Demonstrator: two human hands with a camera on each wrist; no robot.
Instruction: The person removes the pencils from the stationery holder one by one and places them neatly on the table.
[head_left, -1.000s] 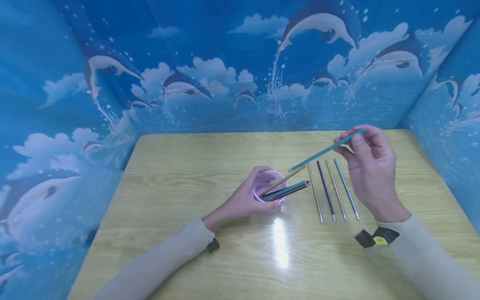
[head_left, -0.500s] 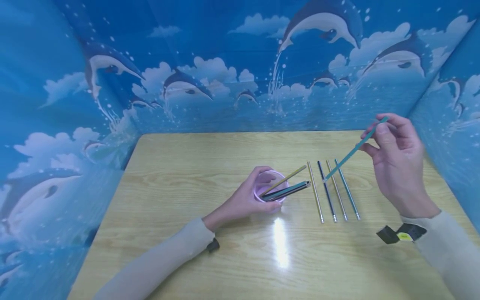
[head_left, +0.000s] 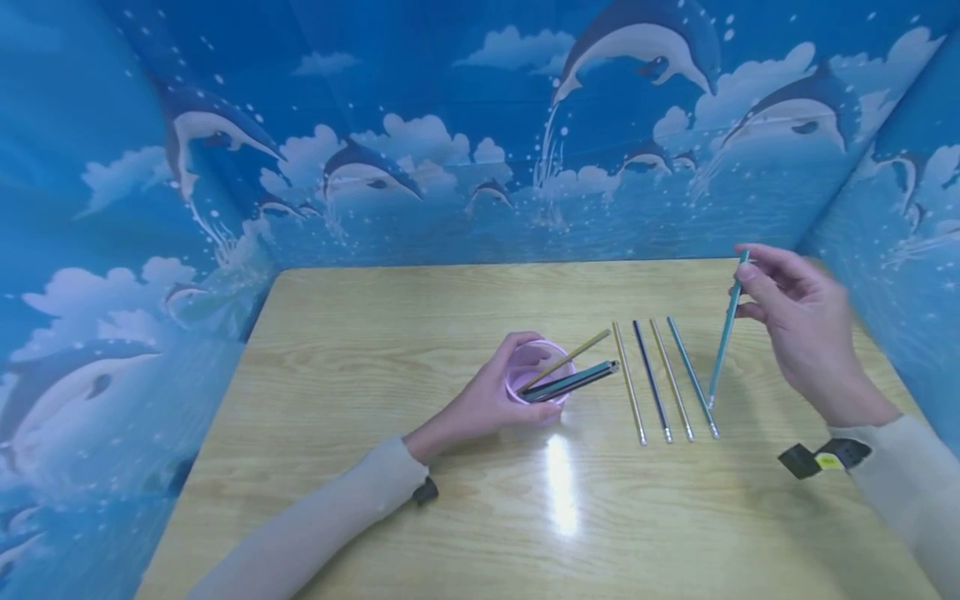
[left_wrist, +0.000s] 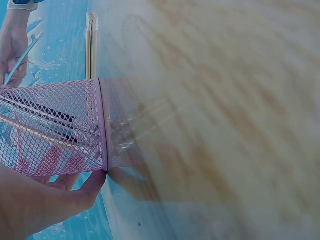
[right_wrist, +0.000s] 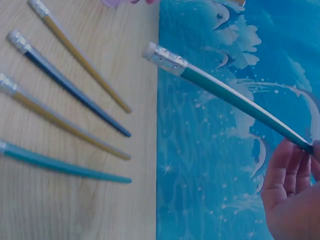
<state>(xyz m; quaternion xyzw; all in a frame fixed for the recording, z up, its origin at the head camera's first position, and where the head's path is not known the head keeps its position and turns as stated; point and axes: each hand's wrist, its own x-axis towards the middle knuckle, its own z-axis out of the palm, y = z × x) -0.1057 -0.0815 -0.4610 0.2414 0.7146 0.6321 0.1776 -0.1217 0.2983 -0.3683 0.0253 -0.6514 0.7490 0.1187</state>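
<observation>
My left hand [head_left: 498,390] grips a pink mesh pencil cup [left_wrist: 55,125] around its side, its base down at the tabletop. Several pencils lean out of the cup toward the right, among them a yellow pencil [head_left: 566,360] and a bunch of dark and teal ones [head_left: 573,382]. Up at the right, my right hand [head_left: 806,325] pinches a teal pencil [right_wrist: 235,102] near one end. Its white eraser end points down, overlapping the rightmost pencil of the row in the head view. The right wrist view shows the eraser and silver ferrule clearly.
Several pencils lie side by side on the wooden table [head_left: 337,350] right of the cup: a yellow one [head_left: 629,383], a dark blue one [head_left: 652,382], another yellow one [head_left: 672,380] and a teal one [head_left: 693,377]. Blue dolphin-print walls [head_left: 450,225] enclose the table.
My right hand has moved right, away from the cup, carrying the teal pencil, which has turned from slanting to nearly upright with its eraser end lower. The left hand and cup have stayed put.
</observation>
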